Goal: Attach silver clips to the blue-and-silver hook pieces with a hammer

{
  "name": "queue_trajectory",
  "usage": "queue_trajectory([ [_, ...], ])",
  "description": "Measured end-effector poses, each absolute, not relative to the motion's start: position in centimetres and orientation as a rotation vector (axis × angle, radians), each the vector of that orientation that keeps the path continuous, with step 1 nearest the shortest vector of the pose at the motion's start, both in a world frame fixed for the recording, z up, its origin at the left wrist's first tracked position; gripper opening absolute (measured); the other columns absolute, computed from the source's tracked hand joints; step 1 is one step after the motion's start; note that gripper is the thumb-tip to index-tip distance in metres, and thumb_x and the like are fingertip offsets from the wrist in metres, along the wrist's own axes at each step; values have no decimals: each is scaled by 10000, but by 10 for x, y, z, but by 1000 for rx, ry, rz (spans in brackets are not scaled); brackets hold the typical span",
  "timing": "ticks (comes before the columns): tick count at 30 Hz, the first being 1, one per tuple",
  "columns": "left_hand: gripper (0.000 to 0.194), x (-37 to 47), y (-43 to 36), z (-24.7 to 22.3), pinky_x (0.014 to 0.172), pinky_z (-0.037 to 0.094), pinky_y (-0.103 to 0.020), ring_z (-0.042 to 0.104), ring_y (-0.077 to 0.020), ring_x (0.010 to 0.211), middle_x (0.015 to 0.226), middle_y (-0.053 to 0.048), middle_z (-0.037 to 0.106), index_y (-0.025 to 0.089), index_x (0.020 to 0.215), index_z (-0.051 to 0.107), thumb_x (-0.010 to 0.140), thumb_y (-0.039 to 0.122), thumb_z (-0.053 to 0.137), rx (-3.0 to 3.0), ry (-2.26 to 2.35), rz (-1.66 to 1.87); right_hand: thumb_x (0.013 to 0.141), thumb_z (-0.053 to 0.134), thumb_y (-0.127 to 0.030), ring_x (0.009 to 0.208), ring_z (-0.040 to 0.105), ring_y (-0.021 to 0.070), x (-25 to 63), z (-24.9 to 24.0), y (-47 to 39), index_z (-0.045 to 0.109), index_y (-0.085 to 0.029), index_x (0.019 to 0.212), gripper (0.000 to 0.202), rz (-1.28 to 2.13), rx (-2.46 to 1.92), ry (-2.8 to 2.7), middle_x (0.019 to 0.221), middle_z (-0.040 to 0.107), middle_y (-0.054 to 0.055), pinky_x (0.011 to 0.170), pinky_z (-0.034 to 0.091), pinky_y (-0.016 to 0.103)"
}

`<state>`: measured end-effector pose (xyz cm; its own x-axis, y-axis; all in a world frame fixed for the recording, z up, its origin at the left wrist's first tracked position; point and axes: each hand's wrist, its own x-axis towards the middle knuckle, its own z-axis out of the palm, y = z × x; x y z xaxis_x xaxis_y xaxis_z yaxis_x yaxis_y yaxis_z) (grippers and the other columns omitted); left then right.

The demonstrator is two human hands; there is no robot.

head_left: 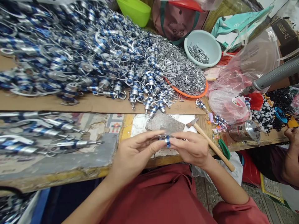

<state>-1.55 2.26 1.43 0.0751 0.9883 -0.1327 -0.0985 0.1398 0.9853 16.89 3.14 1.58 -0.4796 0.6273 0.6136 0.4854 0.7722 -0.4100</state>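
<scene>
Between my two hands is a small blue-and-silver metal fitting (167, 141), held over the table's front edge. My left hand (137, 149) pinches its left side with thumb and forefinger. Fingers of my right hand (192, 146) close on its right side. Much of the fitting is hidden by the fingertips. Just behind the hands lies a flat grey stone block (164, 122) on white paper. To the right rests a hammer (212, 146) with a wooden handle.
A large heap of blue-and-silver fittings (98, 53) covers the back left. Small metal plates (184, 68) fill an orange-rimmed container. Pins sit in a pale bowl (216, 46). A grey power screwdriver (271, 76) hangs at right, above a metal tin (244, 130). Another person's hand (293, 135) shows far right.
</scene>
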Motion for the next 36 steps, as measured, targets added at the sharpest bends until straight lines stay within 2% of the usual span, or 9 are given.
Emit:
queue_trajectory([
  [3,480,-9,17,9,689,588,-289,684,-190,742,823,-34,730,203,1020,699,565,317,803,858,1173,1112,849,599,-246,764,667,115,168,21,33,694,-168,900,133,403,-893,-2164,846,713,74,665,550,204],
  [6,472,-3,15,5,711,580,-274,668,-162,729,793,-31,707,169,1031,683,598,327,780,783,1213,1123,869,570,-303,753,660,110,172,28,54,706,-189,868,177,563,-941,-2245,832,711,38,689,538,213],
  [8,521,0,15,3,735,569,-264,657,-152,756,794,-29,692,156,1081,650,602,320,775,773,1224,1137,891,530,-254,823,651,123,177,27,81,702,-191,874,183,483,-1120,-2280,885,710,31,771,515,241],
  [10,610,3,15,2,741,557,-246,646,-141,771,774,-19,676,152,1170,586,610,310,767,779,1218,1156,895,470,-144,936,619,156,180,20,112,680,-165,956,219,208,-1471,-2320,982,693,60,850,466,280],
  [13,711,6,14,1,738,547,-231,640,-135,774,745,-14,666,142,1259,494,618,304,757,788,1216,1145,885,396,-90,967,579,201,180,5,148,639,-176,1020,292,23,-1884,-2454,1032,652,87,787,435,300],
  [18,791,7,15,-3,731,562,-264,644,-154,779,751,-30,674,126,1291,436,596,303,770,753,1201,1093,881,351,-89,952,541,236,172,-2,161,559,-161,1108,316,-8,-1988,-2436,1066,592,121,717,404,312],
  [26,804,7,16,-12,747,565,-254,653,-155,808,742,-12,665,140,1281,441,571,267,796,717,1200,1193,856,402,-63,920,547,210,185,2,150,612,-134,1028,281,161,-1896,-2379,1004,602,115,769,426,321],
  [33,816,5,17,-13,813,553,-327,654,-177,848,788,-39,670,129,1287,437,573,290,797,712,1183,1173,855,542,-179,677,562,101,181,37,83,617,-158,792,100,881,-1265,-2125,735,625,-10,646,440,213],
  [36,825,5,17,-12,810,554,-335,653,-176,834,779,-41,677,123,1285,433,567,292,803,705,1173,1172,862,525,-139,681,551,99,170,49,63,613,-155,765,132,861,-1189,-2387,738,623,1,648,416,207],
])
